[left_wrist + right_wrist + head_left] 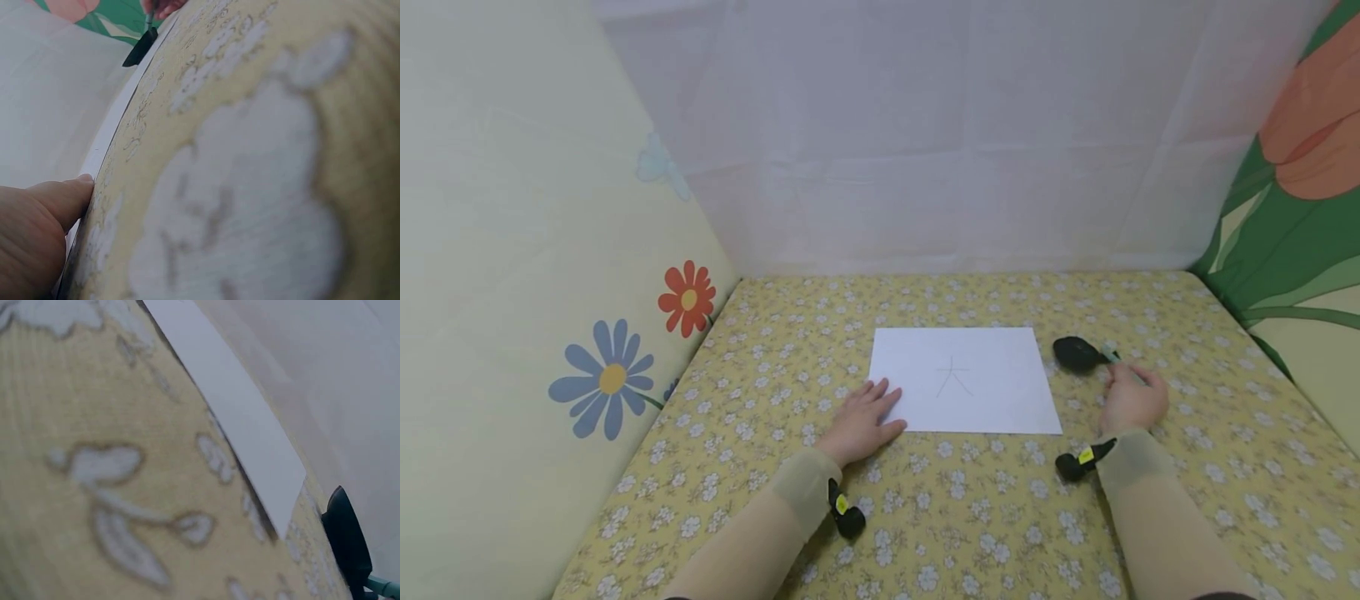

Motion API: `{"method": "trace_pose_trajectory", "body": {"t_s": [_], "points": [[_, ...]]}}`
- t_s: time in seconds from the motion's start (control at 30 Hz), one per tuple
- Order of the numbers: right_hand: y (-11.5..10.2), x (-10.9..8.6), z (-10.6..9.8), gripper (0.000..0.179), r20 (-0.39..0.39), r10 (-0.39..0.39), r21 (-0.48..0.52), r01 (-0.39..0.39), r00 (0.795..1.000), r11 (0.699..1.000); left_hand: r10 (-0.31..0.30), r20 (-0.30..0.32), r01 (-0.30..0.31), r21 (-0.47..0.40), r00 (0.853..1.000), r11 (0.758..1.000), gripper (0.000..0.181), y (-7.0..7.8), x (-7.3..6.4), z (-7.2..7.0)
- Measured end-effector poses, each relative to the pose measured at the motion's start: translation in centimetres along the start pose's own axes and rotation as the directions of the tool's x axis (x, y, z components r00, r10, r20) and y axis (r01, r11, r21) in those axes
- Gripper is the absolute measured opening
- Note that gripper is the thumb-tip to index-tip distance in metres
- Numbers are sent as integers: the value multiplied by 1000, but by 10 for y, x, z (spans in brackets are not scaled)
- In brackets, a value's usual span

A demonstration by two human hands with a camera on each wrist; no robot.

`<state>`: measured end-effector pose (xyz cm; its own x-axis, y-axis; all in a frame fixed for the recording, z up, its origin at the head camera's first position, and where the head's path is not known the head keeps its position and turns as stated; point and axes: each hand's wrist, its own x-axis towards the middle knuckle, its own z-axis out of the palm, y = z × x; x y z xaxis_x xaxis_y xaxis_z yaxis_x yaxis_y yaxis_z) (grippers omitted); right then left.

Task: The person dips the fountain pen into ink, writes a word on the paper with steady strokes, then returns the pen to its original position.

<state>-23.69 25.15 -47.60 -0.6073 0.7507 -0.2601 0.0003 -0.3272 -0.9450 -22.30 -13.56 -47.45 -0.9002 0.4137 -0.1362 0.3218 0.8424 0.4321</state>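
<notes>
A white sheet of paper [992, 383] lies on the flowered tablecloth, with a few thin strokes forming a character [952, 377]. My left hand [863, 421] rests with spread fingers on the sheet's lower left corner; its thumb [72, 197] lies along the near edge in the left wrist view. Right of the sheet, my right hand [1133, 400] pinches a pale green, pen-like stick [1138, 379]. The stick's far end meets the narrow neck of a black spoon-shaped thing [1075, 354]. I cannot tell whether the two are one piece. My right hand is outside the right wrist view.
The yellow flowered tablecloth [955, 517] covers the table. A white cloth backdrop [955, 150] hangs behind it. Panels printed with flowers stand at the left [512, 292] and right [1300, 275]. A small black wrist camera [1075, 465] sits at each sleeve cuff.
</notes>
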Motion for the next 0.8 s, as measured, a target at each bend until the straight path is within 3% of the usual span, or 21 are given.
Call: {"method": "trace_pose_trajectory", "body": {"t_s": [0.13,0.2,0.33,0.4,0.47,0.57,0.8], "points": [[-2,-5,-3,22,23,-10,-169,14,1000,986,11,-6,-11,-2,1000,1000,64,-1,0,0],[-2,-8,-4,28,25,-21,-287,27,999,958,13,-9,-13,-3,1000,1000,64,-1,0,0],[-2,-15,-8,39,18,-52,-532,53,999,845,6,-5,-6,0,1000,1000,64,-1,-1,0],[-2,-18,-9,40,13,-62,-605,58,998,794,1,-4,-1,0,1000,1000,64,-1,0,0],[-2,-20,-10,40,23,-70,-641,68,997,764,-1,-5,1,-4,1000,1000,64,-1,0,1],[-3,-21,-10,39,33,-68,-647,73,997,759,-4,-6,4,-3,1000,1000,64,-1,1,1],[-2,-18,-13,41,67,-82,-698,106,994,708,-5,4,5,-7,1000,1000,64,0,0,1]]}}
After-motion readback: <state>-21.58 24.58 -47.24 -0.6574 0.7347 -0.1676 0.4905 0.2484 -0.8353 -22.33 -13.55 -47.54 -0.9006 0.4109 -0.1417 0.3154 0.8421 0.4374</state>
